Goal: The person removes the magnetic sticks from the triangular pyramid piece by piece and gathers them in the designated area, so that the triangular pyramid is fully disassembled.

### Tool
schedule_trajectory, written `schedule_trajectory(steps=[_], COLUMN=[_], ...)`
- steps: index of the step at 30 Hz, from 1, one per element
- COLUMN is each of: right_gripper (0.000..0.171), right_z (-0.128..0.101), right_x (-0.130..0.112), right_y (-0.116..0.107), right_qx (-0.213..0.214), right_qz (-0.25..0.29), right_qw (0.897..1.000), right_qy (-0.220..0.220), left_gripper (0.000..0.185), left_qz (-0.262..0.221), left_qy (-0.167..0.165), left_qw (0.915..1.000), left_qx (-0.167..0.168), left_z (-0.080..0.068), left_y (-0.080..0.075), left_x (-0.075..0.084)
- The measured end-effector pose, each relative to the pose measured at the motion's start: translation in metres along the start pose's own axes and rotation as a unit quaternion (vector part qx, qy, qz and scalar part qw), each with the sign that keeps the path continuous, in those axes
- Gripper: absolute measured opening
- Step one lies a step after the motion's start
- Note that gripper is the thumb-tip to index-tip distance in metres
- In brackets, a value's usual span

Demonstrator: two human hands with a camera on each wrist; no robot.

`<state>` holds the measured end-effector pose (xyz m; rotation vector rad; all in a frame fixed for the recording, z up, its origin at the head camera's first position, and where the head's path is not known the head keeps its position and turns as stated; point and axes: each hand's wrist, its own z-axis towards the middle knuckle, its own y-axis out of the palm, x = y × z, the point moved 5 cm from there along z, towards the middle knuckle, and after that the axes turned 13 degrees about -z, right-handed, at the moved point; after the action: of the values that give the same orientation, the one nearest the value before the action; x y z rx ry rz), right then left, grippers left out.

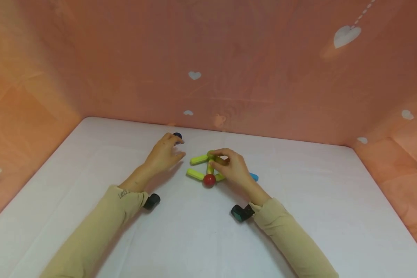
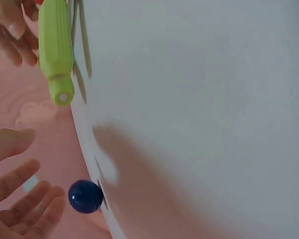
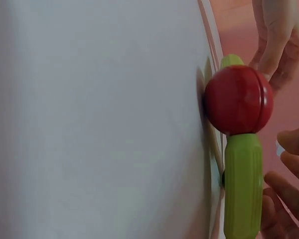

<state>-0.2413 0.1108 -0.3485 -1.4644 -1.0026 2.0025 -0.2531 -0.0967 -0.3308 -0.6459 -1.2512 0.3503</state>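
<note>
Soft, even warm light — faint shadows, wrist views blurred close-up.

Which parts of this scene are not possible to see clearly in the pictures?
- Head view: the right hand covers where the green sticks meet.
- Head view: the light blue piece is mostly behind that hand.
- Head view: the left hand half hides the blue ball.
- Right wrist view: the red ball blocks the sticks behind it.

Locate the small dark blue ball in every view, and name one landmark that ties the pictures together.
Head view: the small dark blue ball lies on the white table, just beyond the left hand's fingertips.
Left wrist view: the ball sits low and left, beside the fingers.
Right wrist view: not in it.
Shared landmark: a ribbed light green plastic stick shows in the head and left wrist views.
</note>
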Motion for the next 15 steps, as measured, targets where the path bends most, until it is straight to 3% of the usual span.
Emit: schedule_trajectory(steps=[15], right_gripper=[0.035], right_z=[0.013], right_x=[0.000], right_y=[0.003], right_qx=[-0.027], right_qz=[-0.017], right_qw=[0.999], right_qy=[0.029], left_gripper=[0.036], left_qz=[-0.054], left_qy=[0.005], left_qw=[0.9970], left_qx=[-0.056], left_z=[-0.003], left_y=[0.023], left_x=[-0.001])
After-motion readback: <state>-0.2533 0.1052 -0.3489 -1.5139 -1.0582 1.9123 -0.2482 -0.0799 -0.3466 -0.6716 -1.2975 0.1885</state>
